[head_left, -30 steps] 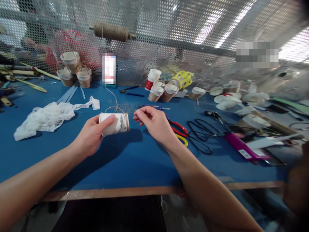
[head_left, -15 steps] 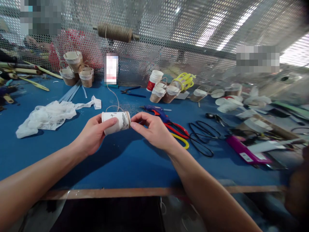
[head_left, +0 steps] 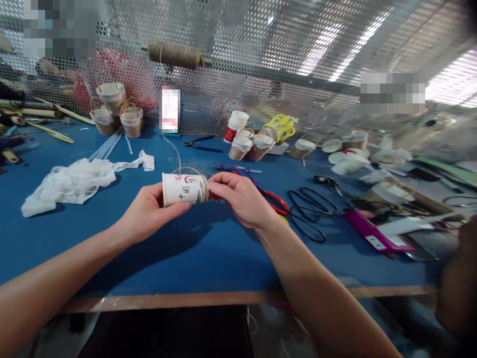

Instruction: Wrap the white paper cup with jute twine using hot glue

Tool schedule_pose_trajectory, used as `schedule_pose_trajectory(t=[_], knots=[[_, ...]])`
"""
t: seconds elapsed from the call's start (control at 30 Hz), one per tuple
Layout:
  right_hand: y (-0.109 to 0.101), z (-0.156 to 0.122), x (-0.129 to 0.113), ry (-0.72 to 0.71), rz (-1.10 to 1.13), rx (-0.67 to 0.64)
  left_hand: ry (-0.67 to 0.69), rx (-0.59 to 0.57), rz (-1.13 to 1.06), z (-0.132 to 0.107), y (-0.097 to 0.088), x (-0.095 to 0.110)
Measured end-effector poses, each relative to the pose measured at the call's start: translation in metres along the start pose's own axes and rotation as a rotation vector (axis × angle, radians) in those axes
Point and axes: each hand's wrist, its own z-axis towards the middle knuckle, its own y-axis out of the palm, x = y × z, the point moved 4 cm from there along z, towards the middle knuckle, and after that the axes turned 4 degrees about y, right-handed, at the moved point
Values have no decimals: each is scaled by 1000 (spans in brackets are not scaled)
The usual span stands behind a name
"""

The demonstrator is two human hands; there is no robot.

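Observation:
My left hand [head_left: 149,211] is wrapped around a white paper cup [head_left: 181,191] that lies on its side above the blue table. Dark characters and a red print face up on the cup wall. Jute twine [head_left: 205,188] is wound around the cup's right end. There my right hand [head_left: 242,196] is closed, thumb and forefinger pinched at the twine; the exact contact is partly hidden. A strand of the twine loops behind the cup and leads up toward a spool of twine [head_left: 175,54] on a rod at the mesh wall.
Behind my right hand lies a blue glue gun [head_left: 233,170], with red-handled scissors [head_left: 275,201] and a black cord [head_left: 313,214] beside it. White lace [head_left: 70,186] is heaped on the left. Twine-wrapped cups [head_left: 112,99], pliers [head_left: 204,144] and a lit phone [head_left: 170,109] stand or lie farther back.
The cup has turned about its long axis, bringing the characters and red print into view. It sits slightly farther right, and my left thumb is lower on its side.

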Motion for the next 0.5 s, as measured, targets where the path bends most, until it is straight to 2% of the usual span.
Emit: schedule_pose_trajectory(t=[0.1, 0.27, 0.37, 0.5], knots=[[4, -6, -7, -81, -128, -21, -111, -43, -144, 3, 0, -4], [10, -12, -13, -149, -252, -36, -331, 0, -404, 6, -2, -10], [11, -12, -14, -162, -260, -42, -325, 38, -418, 7, -1, -10], [10, -12, -15, -149, -271, -5, -208, 27, -348, 6, -1, -8]])
